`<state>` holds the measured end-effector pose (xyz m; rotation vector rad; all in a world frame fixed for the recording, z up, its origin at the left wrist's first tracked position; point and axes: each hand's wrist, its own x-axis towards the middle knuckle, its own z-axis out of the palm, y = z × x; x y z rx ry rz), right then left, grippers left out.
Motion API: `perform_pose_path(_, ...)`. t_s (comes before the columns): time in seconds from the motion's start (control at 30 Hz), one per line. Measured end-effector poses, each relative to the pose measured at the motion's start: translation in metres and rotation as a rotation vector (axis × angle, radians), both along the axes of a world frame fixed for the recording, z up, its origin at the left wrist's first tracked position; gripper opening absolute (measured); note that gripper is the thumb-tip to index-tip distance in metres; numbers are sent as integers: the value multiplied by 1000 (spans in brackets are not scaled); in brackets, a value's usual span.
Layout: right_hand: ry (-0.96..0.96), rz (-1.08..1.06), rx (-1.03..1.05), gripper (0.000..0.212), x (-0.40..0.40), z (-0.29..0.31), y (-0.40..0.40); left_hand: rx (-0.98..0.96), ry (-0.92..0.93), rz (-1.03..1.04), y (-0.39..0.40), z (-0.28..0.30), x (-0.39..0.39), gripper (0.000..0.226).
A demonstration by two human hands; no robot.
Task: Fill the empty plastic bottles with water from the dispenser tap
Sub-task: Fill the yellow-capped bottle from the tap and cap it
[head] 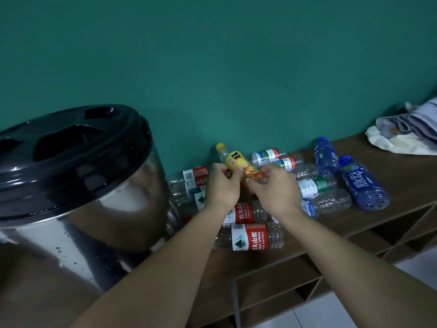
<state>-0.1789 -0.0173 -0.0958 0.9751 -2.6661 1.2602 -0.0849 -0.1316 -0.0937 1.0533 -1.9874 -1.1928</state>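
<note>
Holding yellow-capped juice bottle (233, 163) | both hands, left hand (222, 183), right hand (275, 185), fingers curled round it | cap tilted up-left, away | steel dispenser (78, 185) left, nearer left hand

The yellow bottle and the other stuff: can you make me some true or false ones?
1. Both hands hold the yellow-capped bottle. True: the left hand and right hand grip it.
2. The yellow cap is off. False: it is on.
3. The two blue bottles lie right of the clear ones. True.
4. The wall is red. False: it is green.
5. The dispenser has a white lid. False: it is black.
</note>
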Motion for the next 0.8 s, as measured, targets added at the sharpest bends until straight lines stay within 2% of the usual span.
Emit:
perform_pose_path(0.13, -155, 106, -230, 36, 27, 14, 21, 367, 239, 49, 12, 30, 4, 49)
perform_pose_path(0.23, -171, 241, -261, 33, 52, 21, 39, 446, 409, 53, 25, 53, 18, 47)
perform_pose_path(0.37, -179, 300, -405, 18, 71, 50, 57, 389, 464, -27, 53, 77, 54, 40)
perform_pose_path(0.5, -154, 304, -527, 18, 92, 95, 65, 269, 387, -125, 90, 88, 104, 34)
perform_pose_path(0.7, -92, 339, -528, 32, 139, 142, 63, 45, 307, -235, 135, 91, 187, 33)
perform_pose_path(0.8, -81, 403, -493, 43, 165, 153, 63, -29, 292, -217, 145, 89, 219, 33)
